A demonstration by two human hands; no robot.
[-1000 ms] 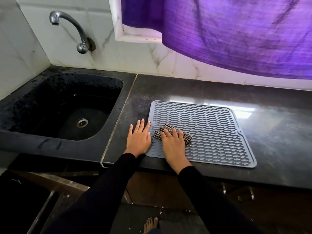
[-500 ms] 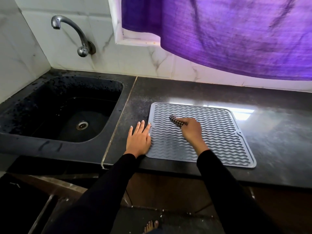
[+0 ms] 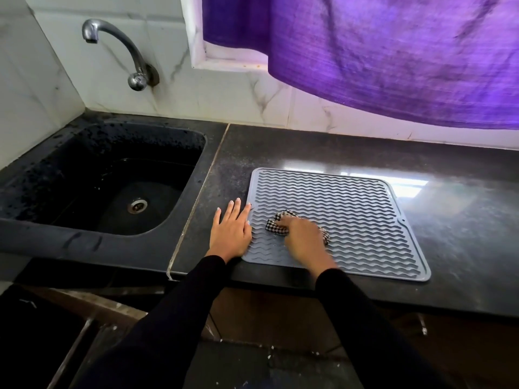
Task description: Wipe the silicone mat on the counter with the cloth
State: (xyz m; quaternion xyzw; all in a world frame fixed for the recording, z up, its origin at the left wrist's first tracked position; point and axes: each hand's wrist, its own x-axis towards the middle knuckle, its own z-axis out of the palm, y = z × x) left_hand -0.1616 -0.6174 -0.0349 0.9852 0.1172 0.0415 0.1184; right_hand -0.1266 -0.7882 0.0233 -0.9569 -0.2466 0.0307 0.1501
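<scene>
Cloth (image 3: pixel 276 225) perhaps half-hidden, blurred.

This is a home kitchen. A dark stone surface (image 3: pixel 351 153) holds a built-in black sink (image 3: pixel 84 153) beneath a metal wall tap (image 3: pixel 123 49). White marbled tiles (image 3: pixel 224 99) line the wall, and a purple curtain (image 3: pixel 393 51) hangs over the window.

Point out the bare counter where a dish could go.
Free: dark counter right of the grey ribbed silicone mat, and the strip behind it below the purple curtain. Crowded: the mat's near-left, where both hands work the checked cloth.
</scene>
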